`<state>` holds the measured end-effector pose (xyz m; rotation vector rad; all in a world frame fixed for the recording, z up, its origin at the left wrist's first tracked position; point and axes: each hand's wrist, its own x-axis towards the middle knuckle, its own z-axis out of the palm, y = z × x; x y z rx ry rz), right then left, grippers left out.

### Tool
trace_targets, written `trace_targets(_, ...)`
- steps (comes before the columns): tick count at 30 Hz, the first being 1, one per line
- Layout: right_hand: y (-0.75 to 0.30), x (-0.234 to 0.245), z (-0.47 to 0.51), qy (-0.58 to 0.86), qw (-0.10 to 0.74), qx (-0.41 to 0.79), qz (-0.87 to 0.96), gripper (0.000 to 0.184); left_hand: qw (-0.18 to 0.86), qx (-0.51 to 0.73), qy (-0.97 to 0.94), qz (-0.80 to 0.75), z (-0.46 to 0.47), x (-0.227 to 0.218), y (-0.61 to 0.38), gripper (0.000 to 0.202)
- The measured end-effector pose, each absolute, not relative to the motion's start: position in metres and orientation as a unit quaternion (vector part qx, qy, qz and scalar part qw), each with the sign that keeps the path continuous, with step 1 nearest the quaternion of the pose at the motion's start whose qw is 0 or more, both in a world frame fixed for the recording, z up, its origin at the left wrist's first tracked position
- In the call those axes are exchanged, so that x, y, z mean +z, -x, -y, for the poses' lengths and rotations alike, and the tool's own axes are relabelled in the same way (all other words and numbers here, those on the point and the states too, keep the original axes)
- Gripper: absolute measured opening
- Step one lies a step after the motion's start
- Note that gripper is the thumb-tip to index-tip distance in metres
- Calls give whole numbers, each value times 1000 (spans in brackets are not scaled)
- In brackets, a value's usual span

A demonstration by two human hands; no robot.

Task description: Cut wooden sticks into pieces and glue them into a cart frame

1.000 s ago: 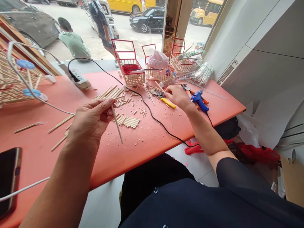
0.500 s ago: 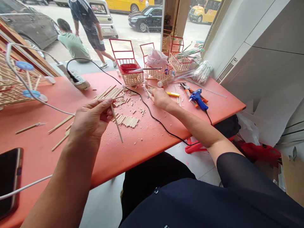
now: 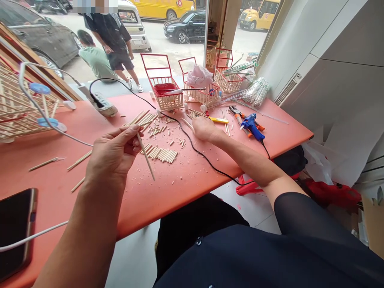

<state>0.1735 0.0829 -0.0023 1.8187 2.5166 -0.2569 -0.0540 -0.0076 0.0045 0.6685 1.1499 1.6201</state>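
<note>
My left hand pinches a thin wooden stick between thumb and fingers, its lower end slanting down over the orange table. A row of short cut stick pieces lies just right of that hand. My right hand rests knuckles-up further back, beside the black cable, fingers curled at a wooden stick on the table. A yellow-handled tool lies just behind it.
Small wooden shopping carts with red frames stand at the back. A blue glue gun and orange pliers lie at the right. A phone with white cable sits front left, a power strip behind. People stand outside the window.
My right hand has pulled back from the yellow-handled tool and the pliers, moving left toward the cable. My left hand keeps the stick, almost still. A person outside has walked left.
</note>
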Motion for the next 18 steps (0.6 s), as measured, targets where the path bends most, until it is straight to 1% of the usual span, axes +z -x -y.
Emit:
trace_targets(5,-198,5,-60,-553,71,-66,-828,39,505,660,-275,-485,7,6,52,13)
trace_targets(7,-203,7,-56,-554,79,-65,-826,39,505,657,-272,-489,7,5,50,14)
trace_targets(11,-204,8,-57,-571,81,-70,-814,40,507,655,-260,-497,6,4,48,16)
trace_targets(18,-205,9,-61,-568,56,-90,-816,38,510,656,-245,-500,6,6,47,23)
